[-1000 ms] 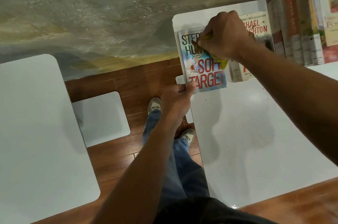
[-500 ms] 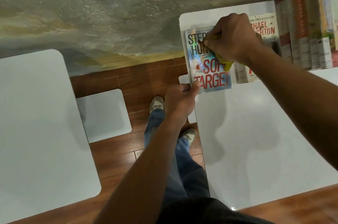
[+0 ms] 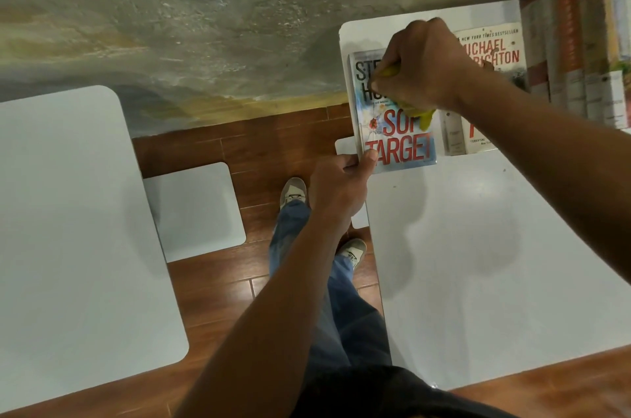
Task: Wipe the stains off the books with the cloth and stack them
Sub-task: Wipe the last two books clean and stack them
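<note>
A glossy blue paperback with red title letters lies flat at the far left corner of the white table. My left hand pinches its near left corner between thumb and fingers. My right hand is a fist over the book's upper half, closed on a yellow cloth that sticks out below the fist and rests on the cover. To the right lies a second, white-covered paperback, partly hidden by my right wrist.
A row of upright books stands at the table's far right against the rough grey wall. Another white table is at the left, with a white stool between them on the wooden floor. My legs stand beside the table's left edge.
My right hand with the cloth has shifted only slightly over the top of the blue book. My left hand keeps its grip on the corner. The camera view has drifted a little.
</note>
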Action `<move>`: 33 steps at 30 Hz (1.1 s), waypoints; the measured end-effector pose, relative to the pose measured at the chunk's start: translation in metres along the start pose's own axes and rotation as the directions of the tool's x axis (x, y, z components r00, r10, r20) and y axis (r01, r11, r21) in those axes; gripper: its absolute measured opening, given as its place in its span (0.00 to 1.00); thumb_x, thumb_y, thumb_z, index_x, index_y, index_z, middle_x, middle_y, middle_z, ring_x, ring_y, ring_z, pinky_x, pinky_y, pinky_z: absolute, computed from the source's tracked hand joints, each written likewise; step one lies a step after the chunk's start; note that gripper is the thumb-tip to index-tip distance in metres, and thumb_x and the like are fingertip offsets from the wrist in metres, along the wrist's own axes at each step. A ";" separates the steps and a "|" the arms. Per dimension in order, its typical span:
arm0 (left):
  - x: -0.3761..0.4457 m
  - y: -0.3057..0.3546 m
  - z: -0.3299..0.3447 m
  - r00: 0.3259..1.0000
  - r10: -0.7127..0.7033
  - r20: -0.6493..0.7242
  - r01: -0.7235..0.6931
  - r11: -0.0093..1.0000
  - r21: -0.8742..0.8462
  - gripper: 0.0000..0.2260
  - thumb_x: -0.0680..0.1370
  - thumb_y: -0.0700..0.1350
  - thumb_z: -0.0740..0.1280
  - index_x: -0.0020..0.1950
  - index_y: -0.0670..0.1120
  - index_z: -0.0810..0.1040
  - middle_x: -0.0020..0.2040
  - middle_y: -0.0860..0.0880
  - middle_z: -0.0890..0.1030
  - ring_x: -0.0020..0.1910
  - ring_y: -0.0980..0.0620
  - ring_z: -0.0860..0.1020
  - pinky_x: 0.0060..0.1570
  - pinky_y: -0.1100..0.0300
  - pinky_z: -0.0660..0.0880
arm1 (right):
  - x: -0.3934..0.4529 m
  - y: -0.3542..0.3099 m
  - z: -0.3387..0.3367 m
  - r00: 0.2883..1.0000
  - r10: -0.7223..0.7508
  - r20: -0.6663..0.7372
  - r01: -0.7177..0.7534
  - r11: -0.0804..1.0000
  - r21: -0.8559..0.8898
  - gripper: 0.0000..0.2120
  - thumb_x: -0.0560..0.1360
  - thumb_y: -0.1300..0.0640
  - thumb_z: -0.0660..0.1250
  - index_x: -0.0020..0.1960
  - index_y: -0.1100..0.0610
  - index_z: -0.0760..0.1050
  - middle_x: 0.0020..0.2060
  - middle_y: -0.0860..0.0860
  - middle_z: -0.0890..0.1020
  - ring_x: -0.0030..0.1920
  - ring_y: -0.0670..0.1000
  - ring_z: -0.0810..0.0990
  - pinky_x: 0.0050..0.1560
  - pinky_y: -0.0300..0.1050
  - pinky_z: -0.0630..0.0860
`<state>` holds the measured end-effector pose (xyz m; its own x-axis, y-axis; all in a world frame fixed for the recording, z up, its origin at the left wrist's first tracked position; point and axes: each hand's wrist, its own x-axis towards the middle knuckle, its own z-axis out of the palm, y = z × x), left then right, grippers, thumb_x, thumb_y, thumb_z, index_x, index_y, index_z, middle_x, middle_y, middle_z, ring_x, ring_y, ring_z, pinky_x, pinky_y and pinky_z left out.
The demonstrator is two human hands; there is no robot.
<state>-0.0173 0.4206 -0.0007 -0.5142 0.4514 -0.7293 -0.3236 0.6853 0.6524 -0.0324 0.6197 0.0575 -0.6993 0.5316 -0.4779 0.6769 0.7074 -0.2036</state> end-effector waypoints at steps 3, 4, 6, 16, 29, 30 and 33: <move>0.001 0.000 -0.001 1.000 0.019 0.002 -0.019 1.000 -0.002 0.18 0.78 0.59 0.68 0.59 0.47 0.83 0.55 0.52 0.85 0.46 0.54 0.83 0.49 0.57 0.82 | 0.003 -0.001 -0.001 1.000 0.012 -0.018 -0.012 1.000 0.025 0.15 0.75 0.48 0.73 0.57 0.56 0.83 0.53 0.53 0.85 0.41 0.49 0.81 0.38 0.38 0.75; 0.001 0.000 -0.001 1.000 0.009 0.006 -0.009 1.000 -0.007 0.18 0.78 0.59 0.68 0.59 0.47 0.83 0.55 0.52 0.85 0.46 0.55 0.83 0.50 0.57 0.82 | 0.004 -0.001 -0.001 0.998 0.032 -0.055 -0.031 0.999 0.028 0.15 0.75 0.47 0.72 0.57 0.56 0.83 0.53 0.52 0.85 0.42 0.49 0.80 0.39 0.39 0.75; 0.000 0.000 -0.001 1.000 -0.004 0.010 0.004 1.000 -0.020 0.18 0.78 0.59 0.68 0.59 0.47 0.83 0.54 0.52 0.85 0.47 0.55 0.83 0.51 0.56 0.82 | 0.004 -0.003 0.001 0.999 0.020 -0.042 -0.021 1.000 -0.018 0.16 0.76 0.46 0.71 0.57 0.55 0.83 0.52 0.52 0.85 0.43 0.50 0.81 0.39 0.40 0.76; 0.000 -0.001 -0.003 0.999 0.034 0.019 -0.034 0.999 -0.040 0.18 0.78 0.58 0.69 0.60 0.45 0.83 0.56 0.51 0.85 0.50 0.54 0.84 0.51 0.56 0.82 | 0.007 -0.002 -0.006 1.000 0.012 -0.003 -0.012 0.998 0.058 0.16 0.74 0.49 0.74 0.56 0.57 0.83 0.53 0.54 0.85 0.46 0.53 0.83 0.43 0.42 0.80; 0.003 -0.005 -0.003 0.997 0.066 0.035 -0.064 0.997 -0.047 0.19 0.79 0.58 0.68 0.61 0.45 0.83 0.56 0.51 0.85 0.45 0.57 0.82 0.49 0.62 0.81 | 0.011 -0.002 -0.013 0.989 -0.096 0.114 0.087 0.993 0.080 0.17 0.73 0.48 0.75 0.58 0.55 0.83 0.54 0.53 0.84 0.45 0.51 0.82 0.39 0.36 0.75; 0.003 -0.005 -0.004 0.997 0.071 0.039 -0.069 0.996 -0.049 0.19 0.78 0.58 0.68 0.61 0.45 0.83 0.56 0.51 0.85 0.45 0.57 0.82 0.48 0.63 0.80 | 0.010 -0.001 -0.016 0.992 -0.090 0.089 0.079 0.990 0.117 0.16 0.73 0.47 0.74 0.58 0.55 0.83 0.54 0.52 0.85 0.44 0.50 0.81 0.39 0.35 0.74; 0.004 -0.008 -0.002 0.997 0.068 0.033 -0.065 0.995 -0.071 0.19 0.78 0.58 0.68 0.60 0.46 0.83 0.55 0.51 0.85 0.50 0.53 0.84 0.50 0.59 0.82 | 0.011 0.003 -0.024 0.998 -0.063 -0.022 0.067 0.965 0.252 0.16 0.76 0.46 0.71 0.60 0.53 0.82 0.55 0.51 0.83 0.47 0.47 0.80 0.43 0.34 0.73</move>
<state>-0.0185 0.4156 -0.0080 -0.5083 0.5154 -0.6900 -0.3448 0.6124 0.7114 -0.0439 0.6385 0.0717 -0.7456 0.4959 -0.4452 0.6647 0.6009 -0.4439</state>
